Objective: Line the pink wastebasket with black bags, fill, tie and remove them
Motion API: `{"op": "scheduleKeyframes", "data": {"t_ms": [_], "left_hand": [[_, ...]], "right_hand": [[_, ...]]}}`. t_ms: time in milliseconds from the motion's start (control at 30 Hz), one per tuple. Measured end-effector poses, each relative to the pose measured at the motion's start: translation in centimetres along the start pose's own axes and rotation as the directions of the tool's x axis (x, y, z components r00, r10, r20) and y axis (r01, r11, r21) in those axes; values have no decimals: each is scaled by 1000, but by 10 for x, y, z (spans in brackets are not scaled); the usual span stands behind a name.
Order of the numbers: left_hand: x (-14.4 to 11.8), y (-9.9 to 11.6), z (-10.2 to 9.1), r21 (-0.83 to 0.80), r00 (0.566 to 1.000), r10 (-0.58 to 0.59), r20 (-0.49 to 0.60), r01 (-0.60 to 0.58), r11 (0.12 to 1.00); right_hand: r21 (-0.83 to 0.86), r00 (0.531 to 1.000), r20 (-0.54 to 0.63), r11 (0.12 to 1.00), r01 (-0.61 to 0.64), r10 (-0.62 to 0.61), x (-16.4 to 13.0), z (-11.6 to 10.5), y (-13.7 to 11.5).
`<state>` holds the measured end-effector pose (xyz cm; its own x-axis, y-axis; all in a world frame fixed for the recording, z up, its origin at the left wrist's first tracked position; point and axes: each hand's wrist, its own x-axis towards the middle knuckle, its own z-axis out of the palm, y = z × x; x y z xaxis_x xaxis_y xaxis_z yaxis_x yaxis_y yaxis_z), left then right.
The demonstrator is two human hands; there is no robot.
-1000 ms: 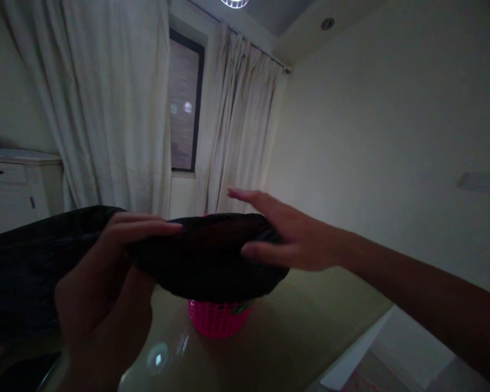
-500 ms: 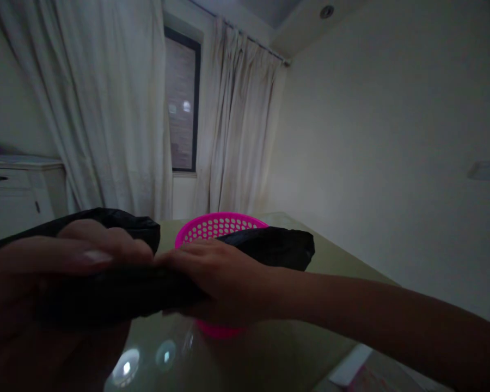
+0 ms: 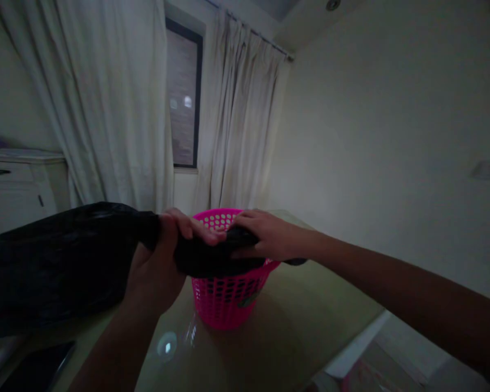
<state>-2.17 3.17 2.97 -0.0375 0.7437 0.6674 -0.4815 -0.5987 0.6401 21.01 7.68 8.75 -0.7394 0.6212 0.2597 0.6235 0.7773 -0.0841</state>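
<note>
A black plastic bag point(image 3: 61, 261) stretches from the left edge to just over a pink perforated basket point(image 3: 224, 296) that stands on a glossy table point(image 3: 302, 316). My left hand point(image 3: 163, 264) grips the bag near its middle, in front of the basket's left rim. My right hand point(image 3: 265, 237) holds the bag's far end above the basket's right rim. The bag's narrow section hangs across the basket's opening and hides part of the rim.
A white cabinet with drawers point(image 3: 16, 185) stands at the left. Pale curtains point(image 3: 118, 103) flank a dark window point(image 3: 183, 95) behind the table. A dark flat object point(image 3: 36, 370) lies at the table's near left. The table edge drops to the floor at the lower right.
Both hands have carried the bag forward and slightly up over the basket. My right hand slid from the bag's middle to its far end; the left hand regripped closer to the basket.
</note>
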Motion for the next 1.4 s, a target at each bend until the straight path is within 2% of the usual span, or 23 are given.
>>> {"op": "scheduleKeyframes", "data": {"t_ms": [67,100,167,200,267,300,367,433,500,567,667,733,833,867,900,933,1033,1100,1200,1267,1333,1400], "left_hand": [[6,0,0,-108,998,-14,-58,8,994],[8,-1,-2,-128,997,-12,-82,2,992],[11,-4,-8,-98,991,-15,-130,2,995],[11,-7,-11,-51,989,-16,-148,8,999],[10,-14,-17,75,987,-13,-157,25,997],[9,-16,-20,133,989,-4,-148,24,991],[8,-19,-23,184,994,16,-110,5,983],[9,-17,-22,136,996,26,-83,-14,991],[11,-12,-20,51,996,10,-92,-6,999],[14,-6,-17,-14,993,-21,-116,19,1000],[16,-4,-14,-86,989,-47,-142,35,996],[15,-7,-12,-82,986,-89,-139,78,994],[12,-11,-11,8,968,-231,-95,233,972],[11,-12,-11,46,958,-279,-70,283,958],[9,-13,-11,85,949,-312,-45,315,945],[8,-13,-11,132,945,-326,-22,326,936],[7,-13,-14,327,971,-237,12,220,919],[8,-13,-16,448,990,-138,31,110,887],[11,-12,-18,534,999,-36,-9,35,845],[12,-13,-18,560,996,45,-71,3,829],[12,-15,-17,568,992,88,-85,-24,823],[10,-17,-15,548,998,38,-52,-3,836]], "right_hand": [[-131,976,67,971,-199,209,-17,-18,35],[-195,946,96,938,-288,310,-25,-28,49],[-242,902,117,893,-379,414,-37,-50,66],[-195,902,116,900,-389,415,-40,-60,68],[65,939,38,937,-344,342,-42,-79,62],[235,952,-51,930,-283,303,-42,-86,55],[502,929,-252,857,-115,272,-39,-90,44],[634,901,-350,773,26,257,-38,-82,43],[741,928,-295,668,71,229,-38,-62,53],[830,967,-153,558,13,206,-39,-37,65],[866,985,28,488,-108,168,-33,-3,70],[899,984,33,425,-105,173,-19,12,60],[962,939,-47,268,-49,341,14,27,35],[964,914,-64,261,-47,401,25,31,27],[951,897,-92,304,-49,432,36,35,21],[916,904,-125,397,-54,409,46,39,15],[666,979,-165,746,24,116,61,47,4],[529,991,-123,841,116,-59,61,49,-2],[517,965,-165,815,262,-206,52,44,-13],[555,958,-181,781,288,-225,45,39,-21],[628,979,-160,752,202,-130,41,36,-29],[745,996,-89,662,79,-19,41,38,-33]]}}
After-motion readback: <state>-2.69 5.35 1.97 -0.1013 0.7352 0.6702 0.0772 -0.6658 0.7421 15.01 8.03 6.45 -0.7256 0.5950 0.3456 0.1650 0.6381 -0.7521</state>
